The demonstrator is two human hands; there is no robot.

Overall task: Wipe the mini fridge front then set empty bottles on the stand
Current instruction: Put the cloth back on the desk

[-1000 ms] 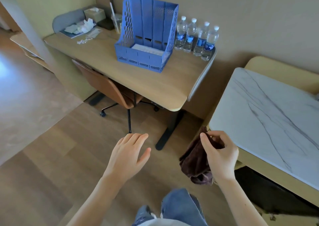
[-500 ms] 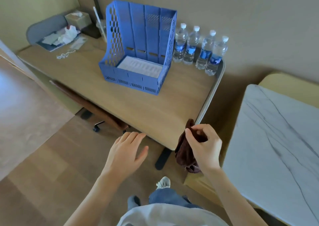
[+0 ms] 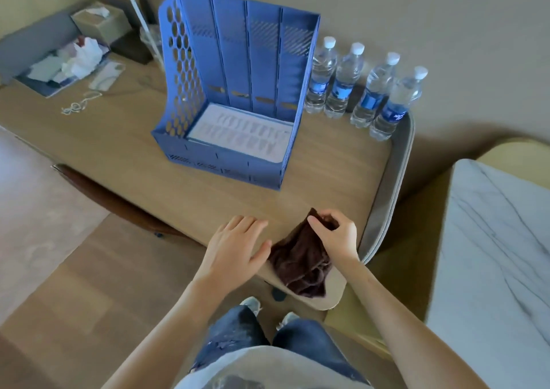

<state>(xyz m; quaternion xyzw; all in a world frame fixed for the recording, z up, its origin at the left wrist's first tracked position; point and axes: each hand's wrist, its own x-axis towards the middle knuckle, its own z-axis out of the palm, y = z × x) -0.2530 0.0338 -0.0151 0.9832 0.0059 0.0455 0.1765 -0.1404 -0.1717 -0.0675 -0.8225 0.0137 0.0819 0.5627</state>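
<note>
My right hand pinches the top of a dark brown cloth, which hangs down onto the near corner of the wooden desk. Just left of the cloth, my left hand hovers with straight fingers, its thumb close to the fabric. Several clear water bottles with blue labels and white caps stand in a row at the desk's back right, beside a blue file stand. The mini fridge is out of view.
A marble-topped cabinet stands to the right of the desk. At the desk's far left lie a tissue box, crumpled papers and a cord. A brown chair is tucked under the desk.
I have stepped up to the desk. My right hand carried the brown cloth forward and lowered it onto the desk's near corner; my left hand came forward beside it.
</note>
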